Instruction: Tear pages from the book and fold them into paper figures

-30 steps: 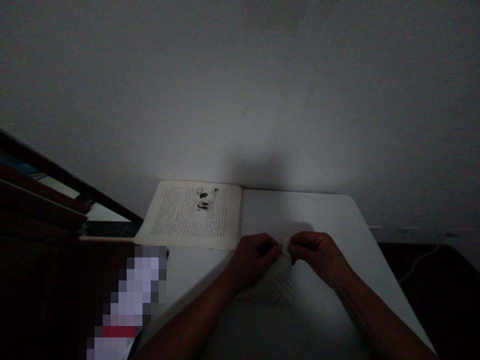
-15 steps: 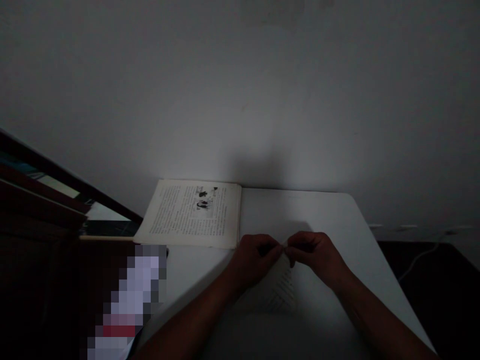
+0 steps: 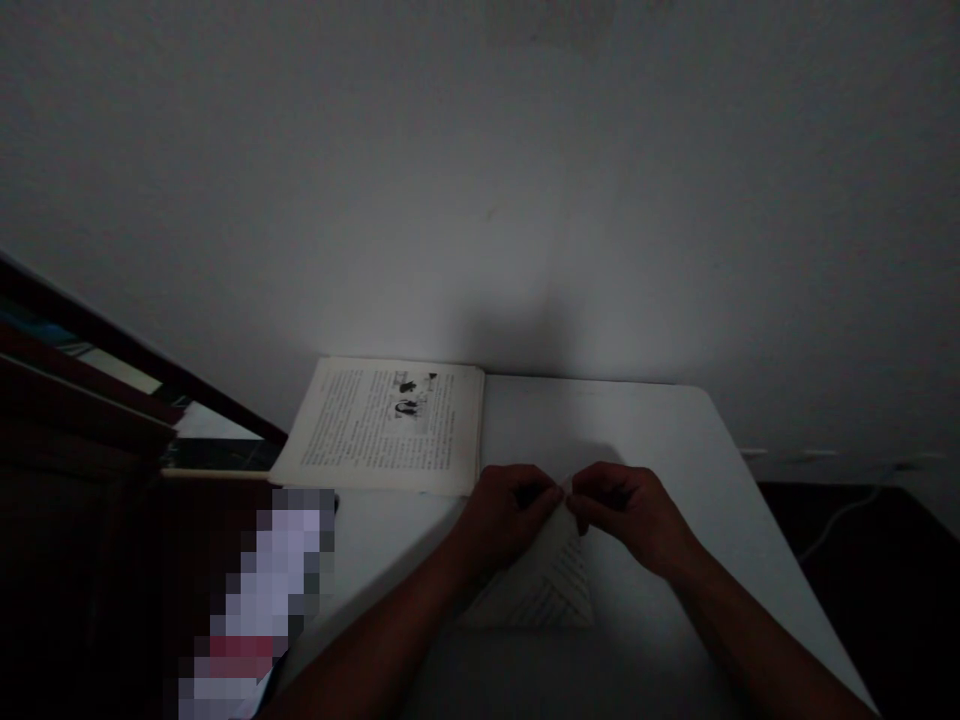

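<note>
A folded sheet of printed paper lies on the white table in front of me, its lower edge nearest my body and its top narrowing to a point. My left hand pinches the paper near that tip, thumb against forefinger. Just to the right, my right hand pinches the tip's other side in the same way. Only a small gap separates the two sets of fingertips. The left wrist and forearm cover part of the paper's left side.
A stack of printed pages with a small picture lies at the table's back left, against the wall. A blurred-out pale object is at the left edge of the white table. A cable hangs at the right.
My fingertips have moved slightly apart at the paper's tip. More of the folded paper shows below my hands, and it looks lighter. Both hands stay in nearly the same place.
</note>
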Tool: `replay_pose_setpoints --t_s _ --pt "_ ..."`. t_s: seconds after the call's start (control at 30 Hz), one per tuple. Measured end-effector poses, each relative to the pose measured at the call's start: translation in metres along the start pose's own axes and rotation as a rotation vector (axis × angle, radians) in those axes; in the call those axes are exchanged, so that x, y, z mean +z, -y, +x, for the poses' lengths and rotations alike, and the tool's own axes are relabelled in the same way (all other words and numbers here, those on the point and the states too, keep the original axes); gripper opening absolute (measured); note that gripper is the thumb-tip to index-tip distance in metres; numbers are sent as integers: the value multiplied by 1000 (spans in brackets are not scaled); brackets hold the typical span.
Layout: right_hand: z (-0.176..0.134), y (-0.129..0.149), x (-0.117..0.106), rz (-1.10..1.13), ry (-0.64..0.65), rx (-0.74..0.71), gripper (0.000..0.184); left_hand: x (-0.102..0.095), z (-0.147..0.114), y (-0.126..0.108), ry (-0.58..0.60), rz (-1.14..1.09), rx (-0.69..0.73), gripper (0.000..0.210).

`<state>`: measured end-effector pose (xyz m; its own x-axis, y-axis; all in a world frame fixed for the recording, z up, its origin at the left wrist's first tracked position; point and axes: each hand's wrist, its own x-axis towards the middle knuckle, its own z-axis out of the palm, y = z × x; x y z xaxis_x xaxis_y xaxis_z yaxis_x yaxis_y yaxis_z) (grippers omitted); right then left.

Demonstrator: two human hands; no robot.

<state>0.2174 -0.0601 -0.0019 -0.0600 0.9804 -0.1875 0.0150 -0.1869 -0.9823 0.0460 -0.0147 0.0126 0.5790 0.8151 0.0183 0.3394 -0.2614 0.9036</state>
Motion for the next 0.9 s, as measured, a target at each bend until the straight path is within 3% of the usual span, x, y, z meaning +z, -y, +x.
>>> replay_pose_setpoints --t_s 0.9 --pt "4 -2 -2 13 -19 -3 15 1 2 4 -81 -30 7 24"
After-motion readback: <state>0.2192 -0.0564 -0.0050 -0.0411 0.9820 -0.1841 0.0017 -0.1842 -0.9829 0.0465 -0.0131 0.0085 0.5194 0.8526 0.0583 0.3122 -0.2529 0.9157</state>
